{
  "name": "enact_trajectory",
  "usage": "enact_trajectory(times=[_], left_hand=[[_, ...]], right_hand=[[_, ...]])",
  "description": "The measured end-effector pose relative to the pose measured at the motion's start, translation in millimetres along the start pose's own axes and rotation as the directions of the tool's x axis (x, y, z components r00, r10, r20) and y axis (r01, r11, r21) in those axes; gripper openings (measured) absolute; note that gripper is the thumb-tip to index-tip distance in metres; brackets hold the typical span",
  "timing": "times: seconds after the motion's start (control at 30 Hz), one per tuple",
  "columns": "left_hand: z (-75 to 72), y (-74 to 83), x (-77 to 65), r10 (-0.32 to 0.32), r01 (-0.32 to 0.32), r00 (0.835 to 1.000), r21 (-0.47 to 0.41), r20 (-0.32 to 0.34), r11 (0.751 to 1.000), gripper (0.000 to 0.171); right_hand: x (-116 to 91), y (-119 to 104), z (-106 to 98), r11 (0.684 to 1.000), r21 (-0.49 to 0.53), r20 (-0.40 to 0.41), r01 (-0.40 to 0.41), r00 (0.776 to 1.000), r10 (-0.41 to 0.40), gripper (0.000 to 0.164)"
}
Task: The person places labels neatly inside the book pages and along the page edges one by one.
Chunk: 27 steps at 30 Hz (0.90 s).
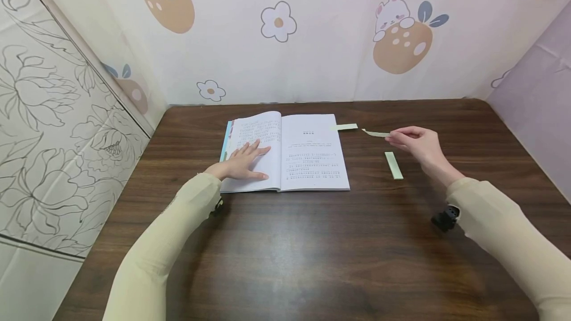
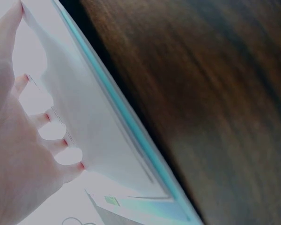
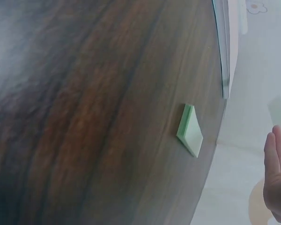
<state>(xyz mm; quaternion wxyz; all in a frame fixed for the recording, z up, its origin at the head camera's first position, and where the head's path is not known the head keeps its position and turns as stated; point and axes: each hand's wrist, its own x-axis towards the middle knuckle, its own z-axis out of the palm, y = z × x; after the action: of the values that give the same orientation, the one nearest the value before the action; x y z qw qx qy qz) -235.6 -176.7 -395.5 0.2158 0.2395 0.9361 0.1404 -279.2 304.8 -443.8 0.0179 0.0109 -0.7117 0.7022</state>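
Note:
An open book [image 1: 312,162] with printed pages lies toward the back of the table. My left hand [image 1: 244,161] rests on its left page with the fingers spread; in the left wrist view the same hand [image 2: 25,140] presses on the white page [image 2: 93,126]. To the right of the book, my right hand [image 1: 417,145] pinches one end of a thin pale green sticky note strip [image 1: 376,133], which hangs above the table. Another sticky strip [image 1: 347,127] juts out from the right page's edge. Below the right hand sits a pad of sticky notes [image 1: 394,165], also seen as a thick green pad [image 3: 191,131] in the right wrist view.
The dark wooden table [image 1: 285,251] reaches back to a wall hung with a patterned cloth [image 1: 321,63]. A panel with flower line drawings [image 1: 53,103] stands along the left side. Small black wrist devices [image 1: 446,218] sit under the sleeves.

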Motion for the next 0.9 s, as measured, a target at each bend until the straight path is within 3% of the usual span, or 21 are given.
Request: enact_trajectory(times=[0.13,0.23,0.3,0.37,0.63,0.73,0.9], left_hand=[[0.3,0.0,-0.3,-0.001,0.001,1.0,-0.002,-0.002,1.0,0.081],[0.7,0.1,-0.8,-0.001,0.001,1.0,-0.003,-0.005,1.0,0.081],[0.7,0.1,-1.2,-0.001,0.001,1.0,-0.004,-0.006,1.0,0.081],[0.8,-0.1,-1.4,-0.001,0.001,1.0,-0.007,-0.008,1.0,0.081],[0.9,-0.3,-1.5,0.002,-0.002,1.0,-0.006,-0.012,1.0,0.081],[1.3,-1.0,-1.0,0.001,-0.001,1.0,-0.008,-0.013,1.0,0.081],[1.4,-1.2,-0.7,-0.002,0.002,1.0,-0.013,-0.008,1.0,0.081]], right_hand=[[-4.5,-14.6,12.1,0.999,-0.001,0.018,-0.033,0.999,0.033,0.033],[-20.5,-43.7,29.6,0.983,-0.178,0.02,-0.035,0.999,0.04,0.03],[-31.9,-63.8,42.5,0.948,-0.317,-0.001,-0.035,0.999,0.037,0.031],[-40.2,-78.3,52.9,0.888,-0.459,-0.01,-0.021,1.0,0.018,0.035],[-38.0,-88.6,68.8,0.816,-0.573,-0.012,-0.077,0.996,0.085,0.04],[-32.5,-89.0,72.5,0.825,-0.558,-0.007,-0.095,0.994,0.109,0.04],[-23.0,-92.2,80.5,0.9,-0.426,0.031,-0.095,0.992,0.12,0.037]])
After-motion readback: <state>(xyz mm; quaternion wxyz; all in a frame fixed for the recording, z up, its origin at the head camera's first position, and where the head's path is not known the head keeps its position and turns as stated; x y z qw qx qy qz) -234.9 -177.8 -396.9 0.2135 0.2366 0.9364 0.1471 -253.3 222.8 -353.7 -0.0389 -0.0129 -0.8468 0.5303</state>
